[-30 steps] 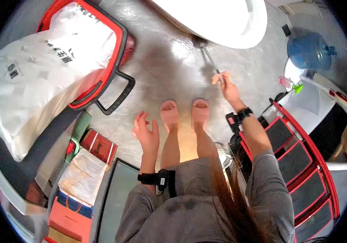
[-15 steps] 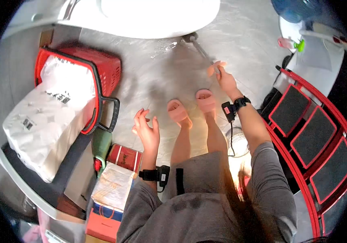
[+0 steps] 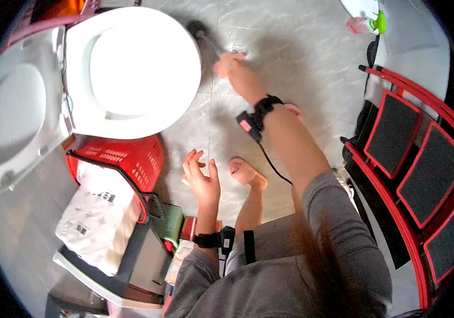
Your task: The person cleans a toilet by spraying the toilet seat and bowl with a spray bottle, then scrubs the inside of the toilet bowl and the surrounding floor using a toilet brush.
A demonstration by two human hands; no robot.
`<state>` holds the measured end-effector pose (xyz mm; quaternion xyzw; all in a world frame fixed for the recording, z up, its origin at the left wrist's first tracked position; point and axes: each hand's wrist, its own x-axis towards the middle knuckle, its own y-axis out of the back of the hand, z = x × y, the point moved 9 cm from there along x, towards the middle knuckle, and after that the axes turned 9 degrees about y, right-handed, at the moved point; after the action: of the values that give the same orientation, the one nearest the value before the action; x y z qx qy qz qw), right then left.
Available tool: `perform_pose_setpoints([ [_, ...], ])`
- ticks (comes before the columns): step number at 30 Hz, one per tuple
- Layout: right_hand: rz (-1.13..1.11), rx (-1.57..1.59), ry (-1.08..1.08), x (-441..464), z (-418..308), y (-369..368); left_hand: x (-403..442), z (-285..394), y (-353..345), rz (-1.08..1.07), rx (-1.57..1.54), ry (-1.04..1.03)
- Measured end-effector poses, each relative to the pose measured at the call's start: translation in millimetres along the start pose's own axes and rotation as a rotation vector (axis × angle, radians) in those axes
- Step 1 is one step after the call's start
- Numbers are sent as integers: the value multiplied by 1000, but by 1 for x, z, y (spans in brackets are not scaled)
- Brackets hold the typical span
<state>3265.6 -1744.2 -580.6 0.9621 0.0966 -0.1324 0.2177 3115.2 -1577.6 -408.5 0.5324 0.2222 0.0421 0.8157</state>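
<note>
My right hand [image 3: 240,77] is closed around the pale handle of what looks like a toilet brush [image 3: 211,42]. Its dark round head lies low by the floor, just off the right side of the toilet bowl's rim. The white toilet [image 3: 153,124] stands with its lid [image 3: 9,106] raised, and the bowl opening faces up. Nothing is in my left hand [image 3: 200,180], which hangs in the air with loosely bent fingers apart. A red basket [image 3: 142,164] sits beyond its fingertips to the left, apart from them.
A white plastic-wrapped pack [image 3: 97,217] sticks out of the basket over a dark-topped unit [image 3: 137,254]. On the right stands a red-framed folding step ladder [image 3: 396,206] with black treads. Wet-looking grey tiles [image 3: 301,53] cover the floor. A green-topped bottle [image 3: 362,25] is at upper right.
My view has turned toward the toilet, which now shows whole. My right hand has carried the brush left along the bowl's side. My left hand stays open.
</note>
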Motion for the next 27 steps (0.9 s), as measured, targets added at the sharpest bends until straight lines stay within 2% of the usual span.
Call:
perform_pose_setpoints([
  [1,-113,-165,-155,9,11,-9,2,4,-4,-6,4,20],
  [2,-121,-147,-171,7,11,-14,4,9,-8,-34,2,26],
  [4,35,134,-198,-8,22,-15,3,20,-13,-75,34,34],
  [5,480,-327,458,-33,-23,19,5,27,-16,-89,41,34],
  [6,49,12,-8,-41,13,9,6,35,-17,-103,36,27],
  [9,-160,-214,-192,-81,49,10,10,59,-18,-118,49,11],
  [11,-180,-103,12,-77,37,16,16,68,-21,-129,67,12],
  [12,-182,-92,3,-67,24,27,22,77,-20,-126,69,9],
  [14,-25,331,-248,-42,7,39,27,90,-17,-114,65,-3],
  [15,-19,337,-246,-34,2,32,30,93,-17,-112,71,-10],
  [17,-60,99,-229,-32,-4,20,31,100,-9,-80,78,-26],
  [22,-30,208,-163,-104,-60,61,27,93,12,-72,26,4],
  [24,-91,246,-6,-113,-84,72,27,84,10,-122,-17,46],
  [25,-83,247,-2,-108,-82,73,28,85,12,-118,-16,38],
  [27,36,117,163,-90,-83,83,28,88,14,-141,-46,25],
])
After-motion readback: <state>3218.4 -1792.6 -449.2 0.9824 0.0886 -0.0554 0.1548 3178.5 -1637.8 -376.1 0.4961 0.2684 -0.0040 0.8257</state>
